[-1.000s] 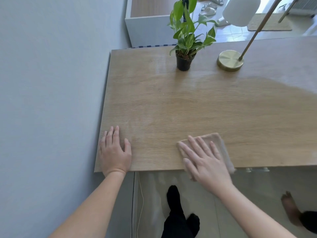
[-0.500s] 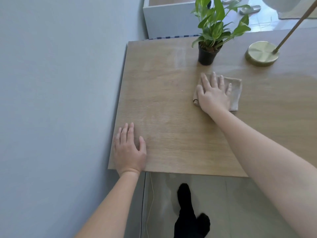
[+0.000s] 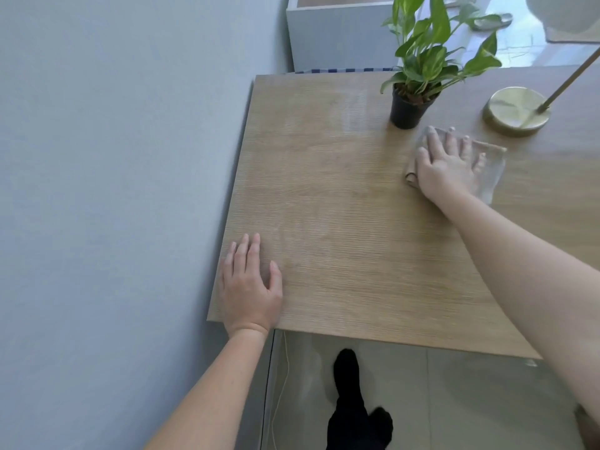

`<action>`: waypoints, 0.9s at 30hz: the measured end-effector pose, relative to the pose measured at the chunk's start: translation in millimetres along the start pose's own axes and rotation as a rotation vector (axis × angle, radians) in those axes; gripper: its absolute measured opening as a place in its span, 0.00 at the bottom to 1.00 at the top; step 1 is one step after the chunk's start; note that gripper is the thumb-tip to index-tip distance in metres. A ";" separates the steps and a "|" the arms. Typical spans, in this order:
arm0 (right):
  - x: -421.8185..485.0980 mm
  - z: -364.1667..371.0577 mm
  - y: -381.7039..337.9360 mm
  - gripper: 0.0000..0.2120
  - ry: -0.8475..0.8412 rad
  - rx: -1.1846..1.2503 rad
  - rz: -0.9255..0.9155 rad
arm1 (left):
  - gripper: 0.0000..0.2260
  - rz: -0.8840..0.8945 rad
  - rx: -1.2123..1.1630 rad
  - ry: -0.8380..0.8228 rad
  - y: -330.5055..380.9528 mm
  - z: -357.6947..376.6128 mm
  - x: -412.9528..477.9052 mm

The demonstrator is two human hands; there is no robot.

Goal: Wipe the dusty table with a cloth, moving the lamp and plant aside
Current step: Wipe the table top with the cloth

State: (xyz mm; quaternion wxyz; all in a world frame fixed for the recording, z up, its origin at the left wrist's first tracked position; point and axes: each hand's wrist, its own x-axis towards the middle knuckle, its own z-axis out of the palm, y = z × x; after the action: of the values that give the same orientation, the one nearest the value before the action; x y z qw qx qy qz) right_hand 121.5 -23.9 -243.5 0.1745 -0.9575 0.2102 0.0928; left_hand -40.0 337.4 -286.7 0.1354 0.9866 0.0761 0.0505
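Note:
A light wooden table point(image 3: 341, 206) runs along a grey wall, with pale dust streaks near its far left corner. A green plant in a black pot point(image 3: 406, 112) stands at the far edge. To its right sits the round brass base of the lamp point(image 3: 516, 112), its slanted stem and white shade partly cut off by the frame. My right hand point(image 3: 448, 167) lies flat with fingers spread on a beige cloth point(image 3: 490, 167), just in front of the pot. Near the table's front left corner my left hand point(image 3: 250, 287) rests flat on the wood, holding nothing.
A grey wall point(image 3: 113, 190) borders the table's left side. Behind the table stands a white cabinet point(image 3: 337, 37). Below the front edge are a tiled floor, a thin white cable point(image 3: 279, 394) and my black-socked foot point(image 3: 354, 401).
My right hand has slid the cloth from the table's front edge up to the area just before the plant pot. My left hand has stayed flat near the front left corner.

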 end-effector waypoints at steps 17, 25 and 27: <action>-8.8 6.9 1.2 0.28 -0.051 -0.089 -0.272 | 0.29 -0.006 -0.007 -0.008 1.4 -1.2 0.4; 2.6 -20.6 74.0 0.30 0.050 -0.035 0.073 | 0.29 -0.007 0.000 -0.001 1.9 -0.6 0.7; 2.4 -11.4 51.1 0.29 0.057 -0.007 0.144 | 0.29 -0.018 0.001 -0.006 1.7 -0.7 0.2</action>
State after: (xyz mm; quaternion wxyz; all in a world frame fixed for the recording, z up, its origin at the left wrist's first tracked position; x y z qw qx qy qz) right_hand 102.6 -72.6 -248.7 0.1579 -0.9427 0.2831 0.0784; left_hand -39.6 336.0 -285.6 0.1358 0.9860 0.0848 0.0464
